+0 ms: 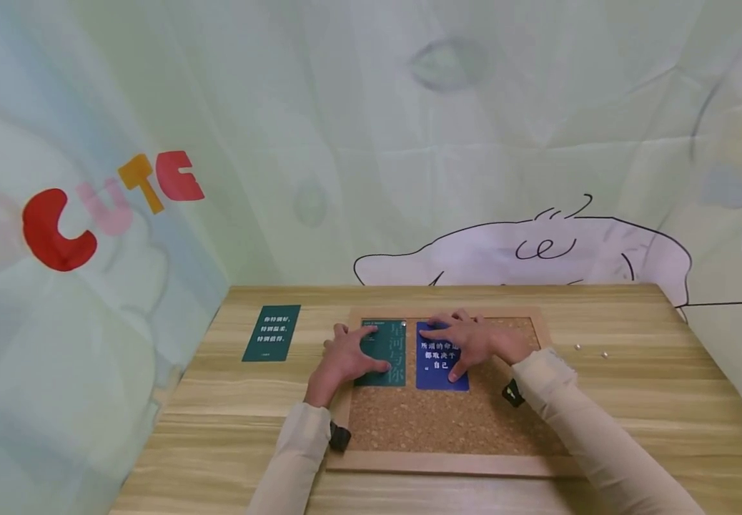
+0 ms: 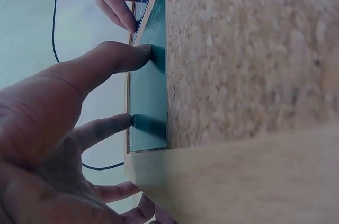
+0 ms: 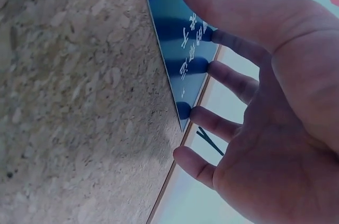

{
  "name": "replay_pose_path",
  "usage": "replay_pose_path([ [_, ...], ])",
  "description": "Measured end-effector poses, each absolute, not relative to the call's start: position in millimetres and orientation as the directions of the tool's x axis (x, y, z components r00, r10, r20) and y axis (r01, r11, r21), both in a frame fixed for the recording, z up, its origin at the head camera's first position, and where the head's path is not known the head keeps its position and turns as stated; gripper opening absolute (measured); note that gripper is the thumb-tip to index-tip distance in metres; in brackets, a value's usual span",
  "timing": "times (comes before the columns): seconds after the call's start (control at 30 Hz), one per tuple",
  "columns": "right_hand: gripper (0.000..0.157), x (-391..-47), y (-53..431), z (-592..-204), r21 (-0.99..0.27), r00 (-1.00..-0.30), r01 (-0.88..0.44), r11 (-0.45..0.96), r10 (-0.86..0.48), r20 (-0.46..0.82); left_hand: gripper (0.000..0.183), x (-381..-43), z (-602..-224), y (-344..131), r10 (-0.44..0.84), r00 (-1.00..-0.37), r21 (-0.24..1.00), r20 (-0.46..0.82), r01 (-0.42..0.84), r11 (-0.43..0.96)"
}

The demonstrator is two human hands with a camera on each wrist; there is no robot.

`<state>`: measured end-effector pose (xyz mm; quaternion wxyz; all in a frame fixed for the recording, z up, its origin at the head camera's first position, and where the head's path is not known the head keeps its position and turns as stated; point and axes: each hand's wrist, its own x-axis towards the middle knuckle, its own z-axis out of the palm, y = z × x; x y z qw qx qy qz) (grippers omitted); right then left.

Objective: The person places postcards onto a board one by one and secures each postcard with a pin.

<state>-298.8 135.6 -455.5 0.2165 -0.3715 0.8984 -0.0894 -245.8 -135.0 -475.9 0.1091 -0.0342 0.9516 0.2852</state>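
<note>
A green card (image 1: 382, 350) with pale lettering lies on a wood-framed cork board (image 1: 435, 422), a small pale pushpin (image 1: 403, 325) at its top right corner. My left hand (image 1: 345, 356) spreads its thumb and index finger over it; in the left wrist view both tips touch the card, while the other fingers hang past the frame. To its right is a blue card (image 1: 434, 380) with white writing. My right hand (image 1: 472, 340) rests spread fingertips along its top and its thumb near the lower edge. In the right wrist view the little finger is off the card.
Another green card (image 1: 271, 333) with white writing lies on the wooden table (image 1: 229, 415), left of the board. Two small pale pins (image 1: 578, 347) are on the table to the right. A printed curtain (image 1: 371, 157) hangs behind and beside the table.
</note>
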Motion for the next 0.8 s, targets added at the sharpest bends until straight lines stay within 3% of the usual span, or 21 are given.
replay_pose_path([
  [0.43, 0.093, -298.6, 135.0, -454.6, -0.292, -0.642, -0.612, 0.735, -0.677, -0.358, 0.083, -244.4, -470.8, -139.3, 0.051, -0.983, 0.560, -0.177, -0.058, 0.826],
  [0.67, 0.094, -300.2, 136.7, -457.8, -0.280, -0.638, -0.625, 0.729, -0.684, -0.354, 0.076, -233.8, -466.0, -116.6, 0.299, -0.954, 0.354, -0.040, 0.266, 0.897],
  [0.8, 0.095, -301.0, 136.6, -458.2, -0.283, -0.642, -0.626, 0.727, -0.686, -0.342, 0.076, -225.3, -464.7, -93.8, 0.419, -0.906, 0.286, -0.053, 0.388, 0.876],
])
